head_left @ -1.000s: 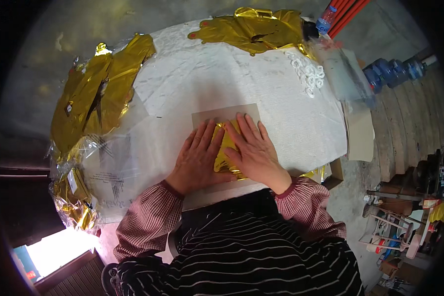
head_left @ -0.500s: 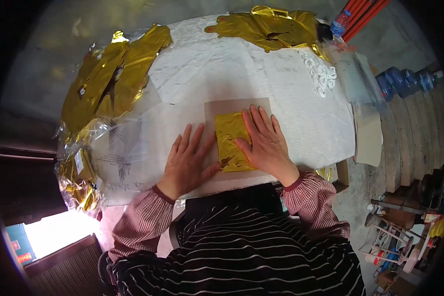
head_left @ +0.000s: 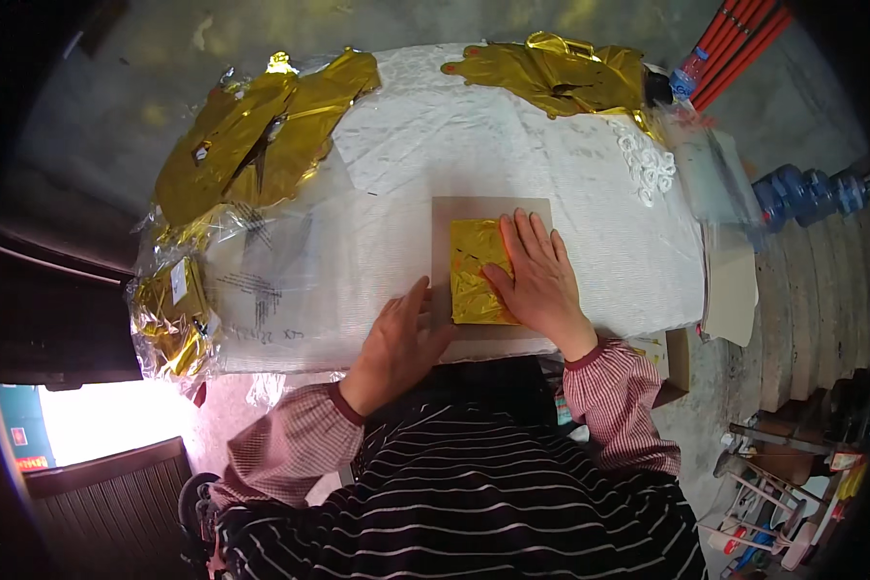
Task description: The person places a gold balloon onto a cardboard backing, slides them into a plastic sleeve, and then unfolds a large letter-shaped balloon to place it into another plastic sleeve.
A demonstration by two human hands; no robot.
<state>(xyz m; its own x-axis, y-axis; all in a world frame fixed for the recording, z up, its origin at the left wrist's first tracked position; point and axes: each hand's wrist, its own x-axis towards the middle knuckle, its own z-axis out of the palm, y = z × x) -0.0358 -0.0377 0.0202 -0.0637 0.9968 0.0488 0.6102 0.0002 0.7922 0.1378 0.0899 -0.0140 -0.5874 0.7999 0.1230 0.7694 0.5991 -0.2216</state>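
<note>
A folded square of gold foil (head_left: 476,275) lies on a thin grey-brown card sheet (head_left: 488,207) near the table's front edge. My right hand (head_left: 543,275) rests flat on the foil's right side, fingers stretched out and thumb across it. Just left of the card, my left hand (head_left: 398,338) is turned partly on its side, with thumb and index finger apart and nothing visible in it. Some of its other fingers are hidden behind the index finger.
The white-covered table (head_left: 377,232) bears large gold foil sheets (head_left: 251,135) at the far left and more gold foil (head_left: 561,79) at the back. White cord coils (head_left: 648,169) lie at the right. Clear plastic bags (head_left: 261,280) spread on the left.
My left hand has drawn back toward me and turned from spread flat onto its side. My right hand stays on the foil. The whole view has shifted slightly.
</note>
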